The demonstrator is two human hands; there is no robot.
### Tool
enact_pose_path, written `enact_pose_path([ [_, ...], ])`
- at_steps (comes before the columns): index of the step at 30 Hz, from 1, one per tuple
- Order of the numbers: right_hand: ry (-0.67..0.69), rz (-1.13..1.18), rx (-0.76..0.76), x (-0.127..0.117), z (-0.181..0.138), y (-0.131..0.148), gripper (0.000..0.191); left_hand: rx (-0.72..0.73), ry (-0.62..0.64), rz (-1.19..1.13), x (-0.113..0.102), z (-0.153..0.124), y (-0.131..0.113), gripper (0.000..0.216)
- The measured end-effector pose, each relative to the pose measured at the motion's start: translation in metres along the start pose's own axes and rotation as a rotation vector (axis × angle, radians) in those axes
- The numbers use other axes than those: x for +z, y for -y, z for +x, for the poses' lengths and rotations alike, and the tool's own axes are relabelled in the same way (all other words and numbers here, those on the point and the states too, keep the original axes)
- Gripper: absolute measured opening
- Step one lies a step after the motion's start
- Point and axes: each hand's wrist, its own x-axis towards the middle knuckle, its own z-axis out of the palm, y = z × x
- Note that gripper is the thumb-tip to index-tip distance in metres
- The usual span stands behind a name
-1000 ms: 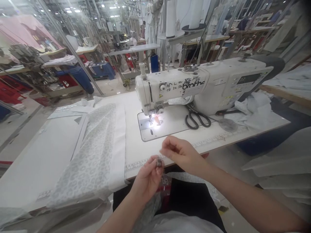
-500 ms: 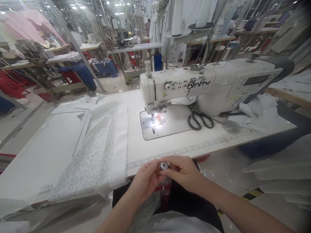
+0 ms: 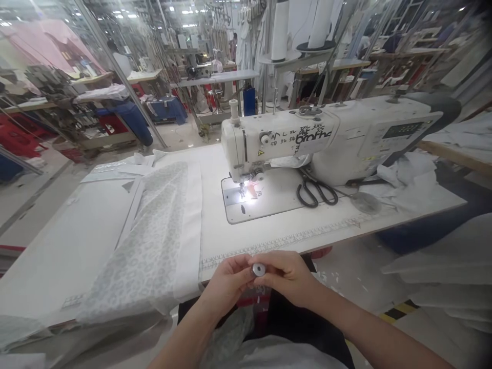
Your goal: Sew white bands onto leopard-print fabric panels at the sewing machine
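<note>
Both hands meet just below the table's front edge around a small round metal bobbin [image 3: 259, 269]. My left hand [image 3: 226, 283] pinches it from the left with closed fingers. My right hand [image 3: 288, 274] closes on it from the right, thumb and fingers curled over it. The white sewing machine [image 3: 307, 138] stands beyond them on the table, its needle area lit. Patterned grey-white fabric [image 3: 154, 241] lies folded to the left of the hands.
Black scissors [image 3: 317, 190] rest on the machine bed beside the arm. White cloth scraps [image 3: 403, 177] pile at the right of the white table [image 3: 269, 233]. A printed ruler strip runs along the front edge. Other workstations fill the background.
The right hand came down from above the table edge to join the left hand on the bobbin; both hands then settled slightly lower and closer together.
</note>
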Motion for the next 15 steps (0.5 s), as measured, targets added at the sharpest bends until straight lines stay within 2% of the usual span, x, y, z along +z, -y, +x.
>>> enact_pose_path([
  [3, 0.069, 0.020, 0.026, -0.006, 0.003, 0.003, 0.035, 0.008, -0.040, -0.021, 0.000, -0.001, 0.000, 0.015],
  [5, 0.099, 0.166, 0.075, -0.010, 0.004, 0.004, 0.042, 0.057, -0.055, -0.077, -0.001, -0.001, 0.000, 0.012],
  [8, 0.083, 0.378, 0.104, -0.012, 0.005, 0.002, 0.038, 0.139, -0.045, -0.173, -0.001, -0.002, -0.002, 0.010],
  [11, 0.102, 0.459, 0.098, -0.006, 0.003, -0.003, 0.039, 0.173, 0.023, -0.299, 0.002, -0.003, -0.007, 0.006],
  [15, 0.170, 0.432, 0.152, -0.005, -0.003, -0.009, 0.035, 0.198, 0.231, -0.486, 0.006, -0.009, -0.003, 0.014],
])
